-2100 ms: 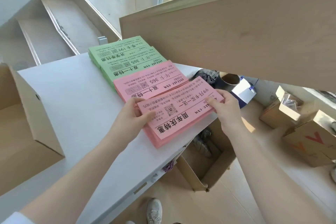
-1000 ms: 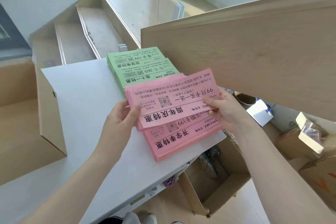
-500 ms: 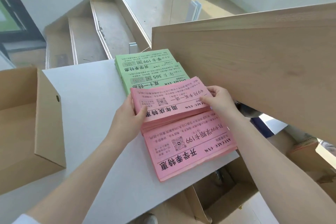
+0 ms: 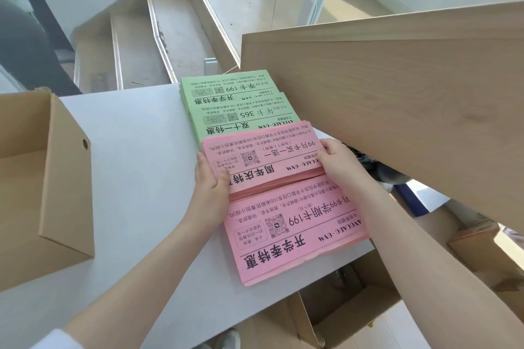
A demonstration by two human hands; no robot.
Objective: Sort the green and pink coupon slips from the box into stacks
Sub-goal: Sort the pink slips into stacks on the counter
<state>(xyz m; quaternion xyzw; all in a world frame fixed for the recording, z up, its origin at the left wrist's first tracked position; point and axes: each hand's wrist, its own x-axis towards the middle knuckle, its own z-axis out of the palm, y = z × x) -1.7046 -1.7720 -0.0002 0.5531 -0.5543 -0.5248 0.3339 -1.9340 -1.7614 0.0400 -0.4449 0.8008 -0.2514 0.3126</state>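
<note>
- The left hand (image 4: 211,183) has its fingers (image 4: 224,178) clamped on the left edge of a thick pink stack (image 4: 263,159); thumb on top.
- The right hand (image 4: 338,163) grips the same stack's right edge, fingers closed on it.
- This stack lies on a white surface (image 4: 127,164), overlapping a nearer pink stack (image 4: 295,232).
- Two green stacks (image 4: 238,105) lie just beyond, in one row.
- An open cardboard box (image 4: 56,178) sits at the left.
</note>
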